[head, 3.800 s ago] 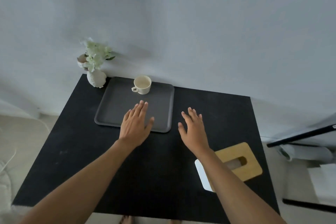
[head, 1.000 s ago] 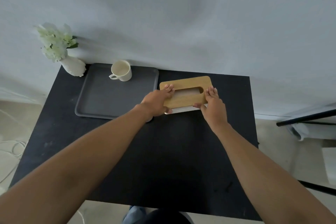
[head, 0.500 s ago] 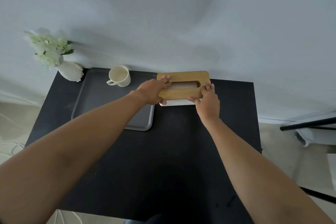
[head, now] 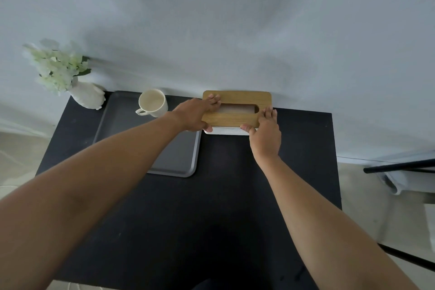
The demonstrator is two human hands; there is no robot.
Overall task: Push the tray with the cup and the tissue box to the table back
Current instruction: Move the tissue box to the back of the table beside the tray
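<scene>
Hands (head: pixel 231 120) clasping tissue box (head: pixel 237 108) ends at table (head: pixel 223 195) back, beside tray (head: pixel 179 160) with cup (head: pixel 153 102).

left forearm (head: pixel 98 186) hiding tray (head: pixel 117 122) middle, flowers (head: pixel 56 66) blurred, tissue box (head: pixel 237 107) back edge unclear

Two bare forearms reach forward from the bottom corners of the view, both nearly straight at the elbow. The left hand (head: pixel 196 114) lies palm down, fingers (head: pixel 213 99) together and extended, thumb tucked low against the near side. The right hand (head: pixel 266 132) is also palm down, wrist slightly bent, fingers stretched forward and thumb spread out to the left. The hands are apart, roughly level.
</scene>
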